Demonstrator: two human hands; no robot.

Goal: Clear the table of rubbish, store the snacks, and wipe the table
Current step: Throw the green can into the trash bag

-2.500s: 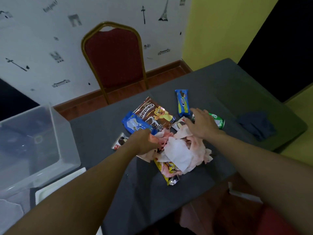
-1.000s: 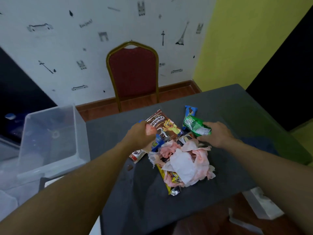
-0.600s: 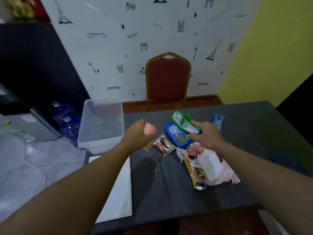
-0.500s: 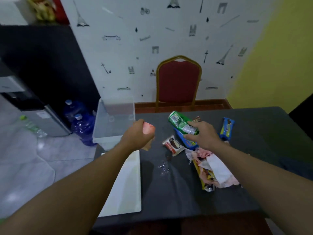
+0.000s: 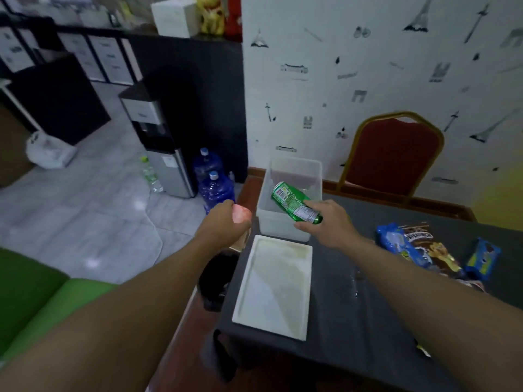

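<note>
My right hand [image 5: 329,226] grips a green drink can [image 5: 294,201], tilted, held over the near rim of the clear plastic bin [image 5: 283,224] at the table's left end. My left hand [image 5: 226,226] is curled round a crumpled pink tissue [image 5: 240,215] and hangs beyond the table's left edge, above the floor. On the dark grey table [image 5: 353,306] at the right lie a blue snack packet [image 5: 396,246], a brown cereal packet [image 5: 433,250] and a small blue biscuit packet [image 5: 482,258].
A white lid [image 5: 274,287] lies flat on the table in front of the bin. A black bag [image 5: 216,281] sits on the floor by the table's left edge. A red chair [image 5: 392,158] stands behind the table. Water bottles [image 5: 216,188] and a dispenser [image 5: 158,148] stand at left.
My view has swung left. Both hands moved left from the rubbish pile: the right one lifted the can and carried it over the bin, the left one carried the pink tissue past the table's edge.
</note>
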